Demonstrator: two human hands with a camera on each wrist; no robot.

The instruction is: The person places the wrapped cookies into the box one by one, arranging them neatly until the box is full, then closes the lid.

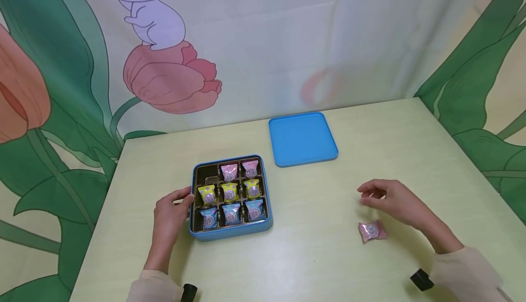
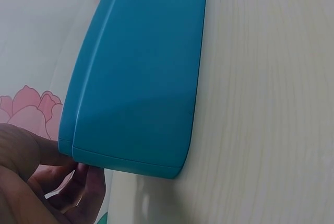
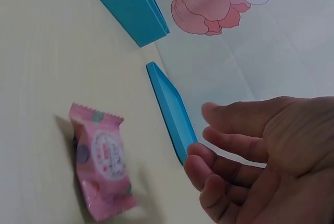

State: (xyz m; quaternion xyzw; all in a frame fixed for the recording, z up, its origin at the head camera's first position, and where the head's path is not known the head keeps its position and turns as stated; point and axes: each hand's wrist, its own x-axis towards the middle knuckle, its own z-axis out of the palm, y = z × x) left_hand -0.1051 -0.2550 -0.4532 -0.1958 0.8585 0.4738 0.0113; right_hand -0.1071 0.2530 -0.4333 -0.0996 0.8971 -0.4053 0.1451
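Note:
A blue rectangular box (image 1: 232, 234) sits on the table at centre left, its black insert divided into compartments. Pink, yellow and blue wrapped candies lie in rows inside; the back left compartment holds none. My left hand (image 1: 170, 213) grips the box's left side, the thumb at the rim and the other fingers against the outer wall in the left wrist view. On the right, a pink wrapped candy (image 1: 372, 231) lies on the table. Just beyond it my right hand (image 1: 396, 201) hovers with loosely bent fingers, holding nothing; in the right wrist view the candy (image 3: 104, 164) is apart from the fingertips.
Behind the box and to its right lies a shallow blue lid (image 1: 304, 138), close to the table's back edge. A curtain (image 1: 263, 42) printed with flowers and a white animal hangs behind the table (image 1: 312, 265).

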